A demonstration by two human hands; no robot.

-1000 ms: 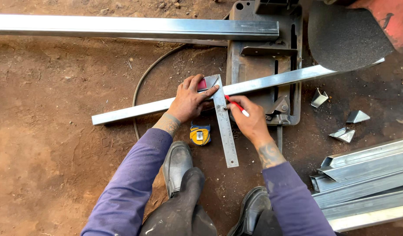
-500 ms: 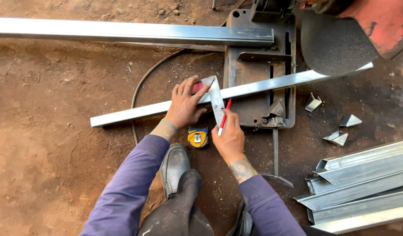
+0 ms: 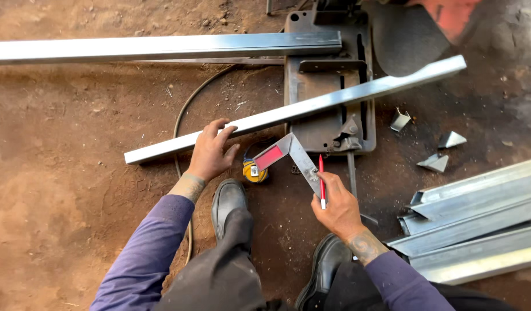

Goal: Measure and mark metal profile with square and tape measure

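Head view, looking down over a floor of packed reddish-brown dirt. Left hand [image 3: 210, 151]: laid palm-down with fingers spread over a long square-section steel tube [image 3: 300, 108], smooth and bright grey; nothing is clasped, the tube is only pressed near its left end. The tube is set at a slant across the rusty dark base plate of a cut-off saw [image 3: 328, 80], its right end raised beside the dark round blade guard. Right hand [image 3: 336, 203]: closed around the blade of a try square [image 3: 288, 155] and a red pencil [image 3: 322, 181], both held together; the square is of flat grey metal in an L shape, its stock faced in red, and is lifted just clear of the tube, on the near side. A yellow tape measure [image 3: 252, 171], round-cased, is seen on the dirt between the hands, beside a black leather shoe [image 3: 228, 201]. A second, wider steel tube [image 3: 162, 47] lies along the top. Folded metal channels [image 3: 478, 219] are stacked at lower right; small angled offcuts [image 3: 438, 152] lie near them. A dark cable [image 3: 182, 115] curves under the tube.
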